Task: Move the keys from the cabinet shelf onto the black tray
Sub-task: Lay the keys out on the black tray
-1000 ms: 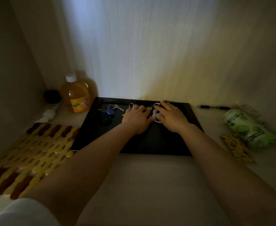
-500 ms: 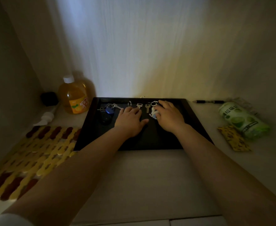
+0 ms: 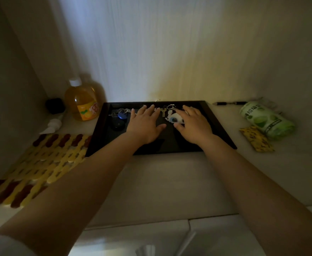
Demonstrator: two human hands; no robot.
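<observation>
Change since earlier: half a second before, both hands lay close together over the keys, the right one curled round the pixel charm; now they had spread apart and flattened, and the charm lay uncovered between them.
Left fingers: the left hand (image 3: 145, 123) lay palm down with its fingers (image 3: 147, 110) straight and splayed, holding nothing, tips near the loose keys at the back of the tray.
Right fingers: the right hand (image 3: 194, 123) was likewise flat and relaxed, gripping nothing; whether its fingers (image 3: 187, 109) touched the charm's ring could not be told in the dim light.
Keys: a silver key (image 3: 163, 111) and the white pixel charm (image 3: 173, 117) on its ring lay on the tray between the hands; a second bunch with a blue fob (image 3: 122, 115) and a dark round fob (image 3: 117, 125) lay just left of the left hand.
Tray: the black tray (image 3: 217, 124) sat on the cabinet shelf (image 3: 160, 182) against the back wall.
Step in hand: judged as the release, the keys having been laid out on the tray.
Next move: it probably called for drawing both hands back without dragging a ring along, then checking the shelf for any key left; none showed there.
Surroundings: an orange drink bottle (image 3: 83, 102) stood left of the tray, a yellow and brown mat (image 3: 40, 163) nearer, and a green packet (image 3: 265, 120) and a pen (image 3: 229, 103) to the right.
</observation>
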